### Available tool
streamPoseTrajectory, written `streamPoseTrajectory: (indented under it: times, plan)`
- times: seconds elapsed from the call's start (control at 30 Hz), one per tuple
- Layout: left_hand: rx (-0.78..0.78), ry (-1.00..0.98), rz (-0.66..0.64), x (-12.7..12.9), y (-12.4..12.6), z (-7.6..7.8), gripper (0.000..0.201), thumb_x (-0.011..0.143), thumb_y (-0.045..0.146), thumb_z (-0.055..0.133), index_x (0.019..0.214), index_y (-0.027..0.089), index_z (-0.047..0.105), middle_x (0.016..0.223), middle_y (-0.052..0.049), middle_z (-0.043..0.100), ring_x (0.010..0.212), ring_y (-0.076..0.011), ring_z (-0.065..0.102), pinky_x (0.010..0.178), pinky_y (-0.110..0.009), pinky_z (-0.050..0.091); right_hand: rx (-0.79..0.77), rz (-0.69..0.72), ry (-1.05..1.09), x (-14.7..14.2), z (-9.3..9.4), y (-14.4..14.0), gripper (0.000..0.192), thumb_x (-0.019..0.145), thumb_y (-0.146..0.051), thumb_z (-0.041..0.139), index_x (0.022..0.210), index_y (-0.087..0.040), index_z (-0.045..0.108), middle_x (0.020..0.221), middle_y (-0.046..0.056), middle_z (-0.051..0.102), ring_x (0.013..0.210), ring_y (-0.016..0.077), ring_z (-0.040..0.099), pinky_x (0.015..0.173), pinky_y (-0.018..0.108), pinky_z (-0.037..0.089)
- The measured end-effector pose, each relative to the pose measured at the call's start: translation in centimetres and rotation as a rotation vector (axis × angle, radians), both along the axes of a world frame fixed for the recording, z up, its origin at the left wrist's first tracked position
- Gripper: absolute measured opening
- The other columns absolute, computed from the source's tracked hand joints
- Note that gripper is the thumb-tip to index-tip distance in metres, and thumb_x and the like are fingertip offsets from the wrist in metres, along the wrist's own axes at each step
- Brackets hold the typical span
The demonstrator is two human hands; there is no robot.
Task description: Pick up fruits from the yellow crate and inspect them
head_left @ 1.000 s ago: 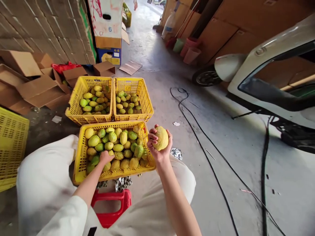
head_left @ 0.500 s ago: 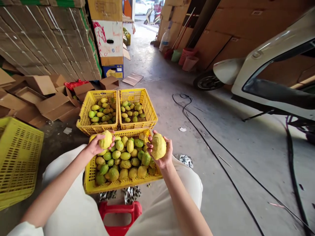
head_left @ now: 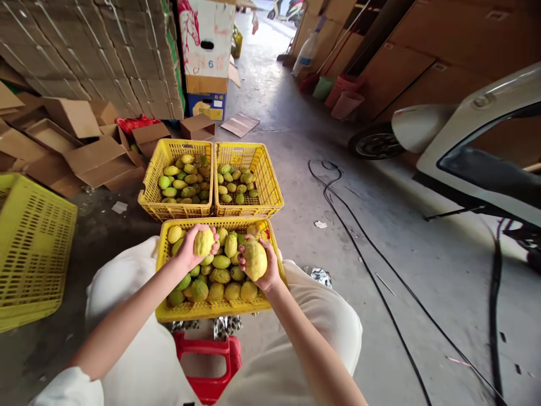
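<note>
Head view, left hand: the left hand (head_left: 191,252) is curled around a yellow fruit (head_left: 203,241), fingers (head_left: 213,246) wrapped over its far side, held just above the near crate (head_left: 211,309).
Head view, right hand: the right hand (head_left: 262,269) cups a larger yellow fruit (head_left: 254,259) from below, fingers (head_left: 242,260) closed against its left side; it hangs over the right half of the same crate.
Between the hands: the two held fruits are near each other but apart, with a pale green fruit (head_left: 230,245) of the pile showing in the gap.
Below the fingers: the near crate holds heaped green and yellow fruit and sits between the person's knees in pale trousers (head_left: 321,316), above a red stool (head_left: 209,361).
Beyond the fingers: two more yellow crates stand side by side, touching the near one; the far left crate (head_left: 157,194) is fuller than the far right crate (head_left: 270,186).
Left of the left hand: an upturned yellow crate (head_left: 34,248) and open cardboard boxes (head_left: 84,158).
Right of the right hand: black cables (head_left: 363,248) on the concrete floor (head_left: 422,270) and a white scooter (head_left: 473,129).
</note>
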State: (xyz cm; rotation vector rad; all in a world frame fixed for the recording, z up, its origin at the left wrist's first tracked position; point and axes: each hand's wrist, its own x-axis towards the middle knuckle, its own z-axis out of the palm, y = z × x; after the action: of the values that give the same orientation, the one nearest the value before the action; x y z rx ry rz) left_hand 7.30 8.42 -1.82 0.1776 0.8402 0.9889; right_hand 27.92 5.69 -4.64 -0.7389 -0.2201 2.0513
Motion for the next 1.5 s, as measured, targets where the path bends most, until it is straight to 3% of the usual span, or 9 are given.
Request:
streamPoseTrajectory:
  times: [0.2,0.4,0.57,0.77,0.9,1.03,1.23,1.4,1.5]
  plan:
    - [-0.082,-0.057,-0.047,-0.3,-0.2,-1.0,0.024,0.092,0.036,0.054,0.085,0.015,0.064,0.073,-0.008,0.063,0.057,-0.0171,0.058,0.046,-0.028,0.051,-0.061,-0.036,0.064,-0.9,-0.3,0.1,0.032,0.078,-0.043,0.071,0.102,-0.022,0.066,0.082,0.004,0.076,0.066,0.0197,0.07,0.056,0.03,0.058]
    - [-0.125,-0.079,-0.03,-0.5,0.1,-1.2,0.036,0.092,0.021,0.056,0.124,0.007,0.064,0.11,-0.021,0.075,0.105,-0.0337,0.074,0.088,-0.048,0.064,-0.074,-0.118,0.038,-0.7,-0.4,0.9,0.032,0.083,-0.034,0.07,0.113,-0.022,0.066,0.095,0.006,0.08,0.092,0.0266,0.077,0.072,0.039,0.067]
    - [-0.072,-0.027,-0.102,-0.3,-0.1,-1.3,0.028,0.088,0.023,0.07,0.114,0.011,0.066,0.097,-0.015,0.075,0.092,-0.0295,0.076,0.08,-0.042,0.067,-0.079,-0.126,0.06,-0.9,-0.4,0.7,0.035,0.08,-0.035,0.08,0.109,-0.021,0.066,0.088,0.004,0.079,0.079,0.0227,0.077,0.067,0.033,0.067]
    - [-0.118,-0.008,-0.161,1.0,-0.4,-1.2,0.02,0.085,0.011,0.064,0.104,0.014,0.068,0.085,-0.008,0.073,0.077,-0.0205,0.074,0.068,-0.03,0.065,-0.101,-0.082,0.1,-1.0,-0.2,0.7,0.027,0.08,-0.031,0.075,0.102,-0.02,0.064,0.089,0.006,0.078,0.092,0.027,0.078,0.081,0.042,0.068]
    - [-0.159,0.037,-0.117,1.0,-0.1,-0.8,0.018,0.094,0.025,0.058,0.092,0.012,0.069,0.074,-0.009,0.07,0.059,-0.0178,0.068,0.053,-0.026,0.06,-0.102,-0.029,0.155,-0.6,0.3,0.7,0.025,0.08,-0.035,0.064,0.101,-0.021,0.065,0.097,0.008,0.08,0.106,0.0309,0.076,0.089,0.05,0.066]
    - [-0.171,-0.007,-0.073,-0.3,-0.1,-0.4,0.04,0.1,0.036,0.04,0.105,0.01,0.071,0.082,-0.015,0.073,0.067,-0.0241,0.072,0.059,-0.035,0.064,-0.031,0.031,0.207,-0.2,0.6,0.9,0.027,0.081,-0.031,0.06,0.106,-0.021,0.064,0.104,0.009,0.079,0.113,0.0309,0.074,0.093,0.053,0.064]
    - [-0.143,-0.061,-0.089,0.1,-2.0,-1.4,0.039,0.096,0.038,0.057,0.128,0.015,0.063,0.095,-0.013,0.074,0.092,-0.0287,0.075,0.07,-0.036,0.066,0.08,0.112,0.206,-0.3,-0.4,0.9,0.039,0.076,-0.034,0.081,0.107,-0.023,0.06,0.102,0.007,0.078,0.109,0.0296,0.075,0.085,0.046,0.068]
    - [-0.225,-0.006,0.013,1.4,-2.5,-1.9,0.021,0.095,0.027,0.06,0.111,0.015,0.064,0.086,-0.009,0.072,0.076,-0.0201,0.073,0.057,-0.024,0.062,0.047,0.1,0.174,-1.0,-1.3,1.1,0.045,0.073,-0.036,0.087,0.107,-0.021,0.061,0.088,0.005,0.077,0.092,0.0271,0.078,0.08,0.043,0.069]
    - [-0.184,0.034,0.04,2.0,-2.0,-1.6,0.023,0.097,0.02,0.058,0.118,0.014,0.063,0.088,-0.007,0.072,0.068,-0.0162,0.071,0.059,-0.024,0.063,-0.082,0.02,0.135,-1.2,-1.9,1.5,0.036,0.079,-0.043,0.079,0.101,-0.02,0.062,0.084,0.005,0.075,0.088,0.0276,0.078,0.077,0.047,0.069]
